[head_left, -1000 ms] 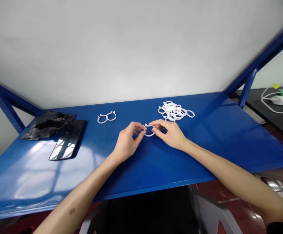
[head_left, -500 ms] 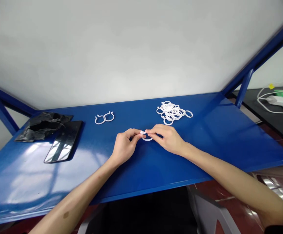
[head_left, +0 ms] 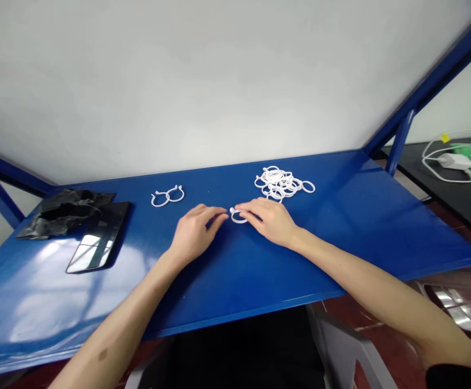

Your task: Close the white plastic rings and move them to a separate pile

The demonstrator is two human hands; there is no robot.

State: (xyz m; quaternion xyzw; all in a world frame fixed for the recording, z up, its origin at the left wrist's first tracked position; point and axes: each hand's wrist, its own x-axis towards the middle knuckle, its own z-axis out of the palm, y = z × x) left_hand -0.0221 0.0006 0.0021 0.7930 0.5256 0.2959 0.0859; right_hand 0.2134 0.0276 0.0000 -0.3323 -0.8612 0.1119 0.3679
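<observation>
My right hand [head_left: 273,220] pinches a small white plastic ring [head_left: 235,218] between thumb and fingers, above the middle of the blue table. A little knob shows on the ring's left side; its right part is hidden by my fingers. Just left of it is my left hand [head_left: 194,231], fingertips close to the ring but apart from it. Thumb and forefinger are slightly spread, with nothing seen between them. Beyond my right hand lies a heap of several similar white rings [head_left: 284,182]. To the far left, two opened rings [head_left: 167,196] with knobbed ends lie touching or linked; I cannot tell which.
On the left of the blue table [head_left: 227,281] a black phone [head_left: 97,243] lies beside a crumpled black plastic bag [head_left: 62,213]. A white wall [head_left: 203,81] rises behind the table. A white charger with cable [head_left: 456,162] sits on a dark surface at the right.
My left hand has let go of the ring and drawn back a little to the left. My right hand still holds the ring. The view has shifted slightly.
</observation>
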